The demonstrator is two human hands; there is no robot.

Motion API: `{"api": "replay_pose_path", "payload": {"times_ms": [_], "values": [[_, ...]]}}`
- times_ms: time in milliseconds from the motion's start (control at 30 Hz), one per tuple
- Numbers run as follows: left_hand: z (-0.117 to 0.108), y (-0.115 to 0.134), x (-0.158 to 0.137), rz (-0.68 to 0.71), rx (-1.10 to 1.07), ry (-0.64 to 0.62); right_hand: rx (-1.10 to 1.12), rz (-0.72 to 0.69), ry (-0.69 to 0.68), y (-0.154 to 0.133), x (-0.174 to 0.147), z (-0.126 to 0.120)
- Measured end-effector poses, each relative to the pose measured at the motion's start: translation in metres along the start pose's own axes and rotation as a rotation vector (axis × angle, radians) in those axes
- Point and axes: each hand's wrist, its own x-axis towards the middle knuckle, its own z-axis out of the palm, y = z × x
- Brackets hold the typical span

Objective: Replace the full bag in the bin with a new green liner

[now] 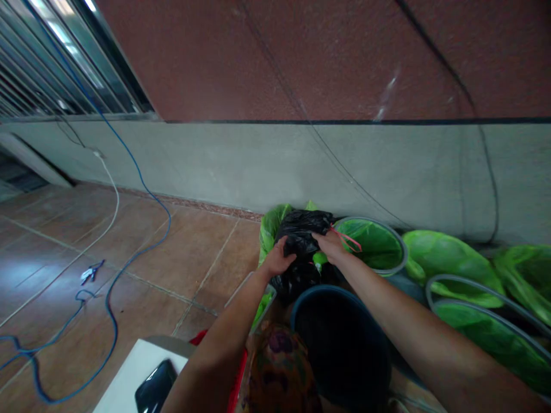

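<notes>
2 hands (279, 259) (329, 244) grip 1 black bag (301, 232).

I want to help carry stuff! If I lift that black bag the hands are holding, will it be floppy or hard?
Probably floppy: the black bag is thin, crinkled plastic that bunches under the left hand and right hand. It bulges, so it likely holds something and may sag when lifted. Its shiny surface could be a bit slippery; the red ties might give a better grip.

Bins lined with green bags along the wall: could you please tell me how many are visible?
3: one bin just beyond the right hand, and two at the right. More green bags beyond may hide others.
</notes>
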Motion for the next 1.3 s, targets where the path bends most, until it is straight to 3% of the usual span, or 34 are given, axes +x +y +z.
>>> {"api": "replay_pose_path", "payload": {"times_ms": [100,133,233,300,367,467,567,700,800,900,1000,1067,1133,1300], "values": [[0.019,-0.033,0.01,-0.12,0.115,-0.083,-0.168,0.199,0.028,0.022,0.004,0.031],[0.024,-0.041,0.013,-0.147,0.157,-0.086,-0.222,0.189,0.076,0.023,0.004,0.038],[0.034,-0.053,0.023,-0.169,0.271,-0.081,-0.342,-0.079,0.172,0.012,0.007,0.053],[0.039,-0.056,0.03,-0.164,0.349,-0.088,-0.441,-0.288,0.117,0.0,0.017,0.063],[0.046,-0.059,0.036,-0.165,0.416,-0.105,-0.54,-0.377,0.014,-0.003,0.033,0.075],[0.059,-0.07,0.038,-0.154,0.463,-0.164,-0.66,-0.288,-0.169,0.019,0.061,0.099],[0.076,-0.092,0.034,-0.153,0.464,-0.264,-0.746,-0.18,-0.341,0.065,0.081,0.124],[0.095,-0.119,0.032,-0.183,0.407,-0.338,-0.775,-0.133,-0.413,0.113,0.094,0.147],[0.095,-0.126,0.03,-0.147,0.276,-0.266,-0.773,-0.087,-0.433,0.123,0.103,0.156],[0.079,-0.129,0.01,-0.149,0.025,-0.03,-0.752,-0.06,-0.453,0.118,0.109,0.155],[0.057,-0.14,-0.032,-0.445,-0.064,0.306,-0.744,-0.083,-0.464,0.108,0.109,0.146],[0.047,-0.154,-0.064,-0.737,0.051,0.408,-0.733,-0.135,-0.443,0.102,0.103,0.135],[0.046,-0.169,-0.091,-0.948,0.183,0.334,-0.677,-0.212,-0.345,0.095,0.092,0.123],[0.062,-0.2,-0.119,-1.095,0.335,-0.068,-0.436,-0.397,-0.01,0.079,0.043,0.09]]}}
